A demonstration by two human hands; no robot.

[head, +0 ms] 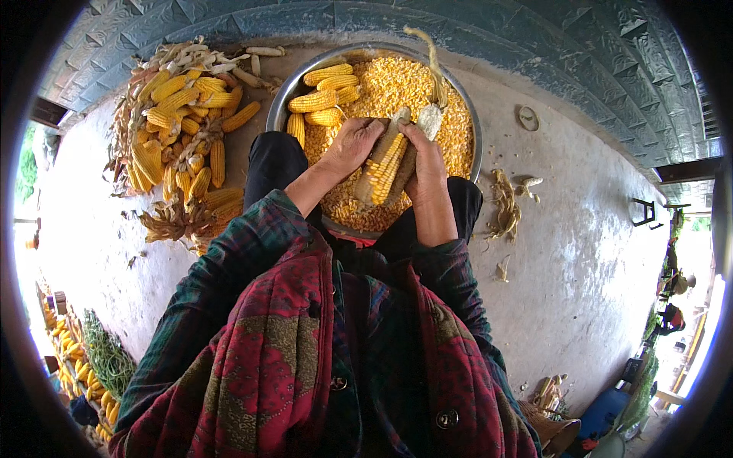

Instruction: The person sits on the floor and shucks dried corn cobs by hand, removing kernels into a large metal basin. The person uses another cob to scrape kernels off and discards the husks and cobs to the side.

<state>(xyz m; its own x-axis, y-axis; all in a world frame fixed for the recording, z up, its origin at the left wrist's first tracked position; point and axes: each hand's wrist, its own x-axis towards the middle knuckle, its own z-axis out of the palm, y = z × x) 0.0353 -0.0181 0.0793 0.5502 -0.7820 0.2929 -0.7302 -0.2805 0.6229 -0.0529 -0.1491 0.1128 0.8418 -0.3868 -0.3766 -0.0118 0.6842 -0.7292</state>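
A partly shelled corn cob (388, 166) lies between my hands, kernels still on its lower part, above a wide metal basin (279, 109) of loose kernels (395, 74). Beneath the cob is a brownish, rough-looking board or tool (366, 186), whose kind I cannot tell. My left hand (356, 143) grips its upper left side. My right hand (425, 154) holds the right side, thumb near the cob's bare upper end. Just beyond the right thumb rests a pale stripped cob (429, 121) with a dry husk (438, 80). Several yellow cobs (313, 102) lie at the basin's left.
A large heap of corn cobs with husks (177, 114) lies on the concrete floor at left. Dry husk scraps (505, 206) and a small ring (528, 118) are on the floor at right. My knees (277, 157) flank the basin. A blue container (604, 409) stands at lower right.
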